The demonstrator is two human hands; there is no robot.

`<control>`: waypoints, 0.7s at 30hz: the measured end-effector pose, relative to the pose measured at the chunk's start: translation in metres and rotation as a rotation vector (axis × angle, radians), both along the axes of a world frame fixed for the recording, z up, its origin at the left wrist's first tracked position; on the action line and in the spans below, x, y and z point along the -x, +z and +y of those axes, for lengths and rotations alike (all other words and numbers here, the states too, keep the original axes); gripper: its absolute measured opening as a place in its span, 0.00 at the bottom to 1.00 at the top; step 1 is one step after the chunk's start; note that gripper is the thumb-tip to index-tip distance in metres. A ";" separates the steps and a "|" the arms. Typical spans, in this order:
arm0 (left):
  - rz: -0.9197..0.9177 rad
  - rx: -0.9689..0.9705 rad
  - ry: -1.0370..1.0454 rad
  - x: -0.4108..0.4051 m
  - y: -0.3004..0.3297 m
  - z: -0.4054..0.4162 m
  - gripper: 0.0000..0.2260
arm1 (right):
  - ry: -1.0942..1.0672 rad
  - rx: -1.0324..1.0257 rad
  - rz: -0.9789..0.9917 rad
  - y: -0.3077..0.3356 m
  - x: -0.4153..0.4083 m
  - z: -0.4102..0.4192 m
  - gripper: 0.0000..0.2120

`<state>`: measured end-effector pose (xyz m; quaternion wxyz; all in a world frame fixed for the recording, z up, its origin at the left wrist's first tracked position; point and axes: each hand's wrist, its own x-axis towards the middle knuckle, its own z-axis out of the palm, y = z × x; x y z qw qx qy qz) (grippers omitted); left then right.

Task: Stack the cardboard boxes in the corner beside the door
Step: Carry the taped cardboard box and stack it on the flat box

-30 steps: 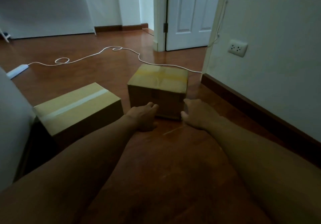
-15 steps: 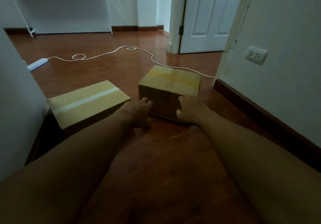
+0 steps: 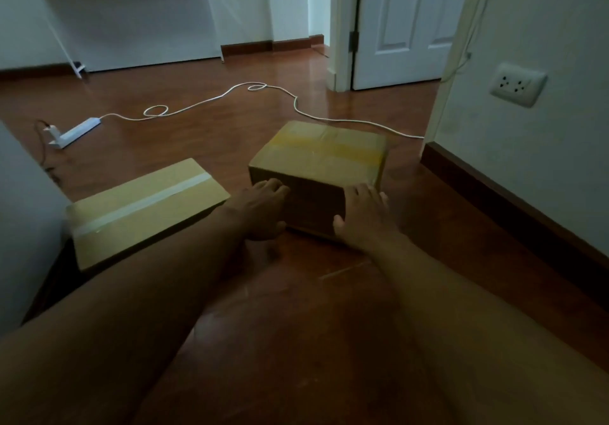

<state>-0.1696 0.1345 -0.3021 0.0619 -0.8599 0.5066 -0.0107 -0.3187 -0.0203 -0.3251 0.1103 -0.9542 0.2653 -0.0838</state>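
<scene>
The floor (image 3: 184,134) is glossy reddish-brown wood that catches pale reflections from the walls. A dark brown skirting board (image 3: 514,207) runs along the foot of the white wall (image 3: 543,22) on the right, which carries a white double socket (image 3: 518,84). Beyond the end of that wall a white panelled door (image 3: 405,22) stands in its frame. At the far left a white board (image 3: 131,26) leans against the back wall.

A white cable (image 3: 230,93) snakes over the floor from a white power strip (image 3: 74,132) at the left, loops twice, and passes behind the boxes toward the corner of the right wall.

The box with yellow tape (image 3: 324,154) sits on the floor in the middle, closed, well short of the door and apart from the skirting board. The left hand (image 3: 260,210) rests against its near face at the left corner, fingers lying fairly straight over the cardboard. The right hand (image 3: 361,215) is laid on the near face at the right corner, fingers spread and reaching up to the top edge, thumb down by the floor. Neither hand wraps round the box.

The box with white tape (image 3: 145,207) lies flat on the floor to the left, closed, near the first box but not touching it, its near corner hidden behind the left forearm. A pale surface (image 3: 23,213) stands at the left edge beside it.
</scene>
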 end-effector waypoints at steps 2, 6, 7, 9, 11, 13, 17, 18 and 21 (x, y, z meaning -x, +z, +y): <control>0.041 0.043 0.026 -0.008 -0.007 -0.014 0.36 | -0.043 -0.023 0.007 -0.015 0.003 -0.008 0.33; 0.080 0.056 0.090 -0.027 -0.030 -0.037 0.43 | 0.003 0.006 -0.005 -0.030 -0.001 -0.028 0.38; 0.090 0.070 0.119 -0.033 -0.033 -0.041 0.44 | 0.028 0.010 0.002 -0.032 -0.003 -0.033 0.38; 0.073 0.085 0.134 -0.041 -0.036 -0.046 0.46 | 0.041 -0.010 0.011 -0.034 -0.007 -0.040 0.39; 0.030 0.074 0.114 -0.049 -0.042 -0.051 0.47 | 0.029 -0.023 0.001 -0.040 -0.012 -0.044 0.40; 0.001 0.048 0.110 -0.057 -0.047 -0.056 0.49 | 0.033 -0.019 0.028 -0.045 -0.016 -0.045 0.41; 0.035 0.004 0.137 -0.063 -0.056 -0.059 0.48 | 0.012 0.039 0.033 -0.054 -0.024 -0.045 0.44; 0.056 0.013 0.138 -0.061 -0.058 -0.058 0.48 | 0.004 0.071 0.036 -0.055 -0.026 -0.044 0.46; 0.049 0.037 0.117 -0.052 -0.060 -0.050 0.48 | -0.002 0.148 0.046 -0.054 -0.028 -0.040 0.47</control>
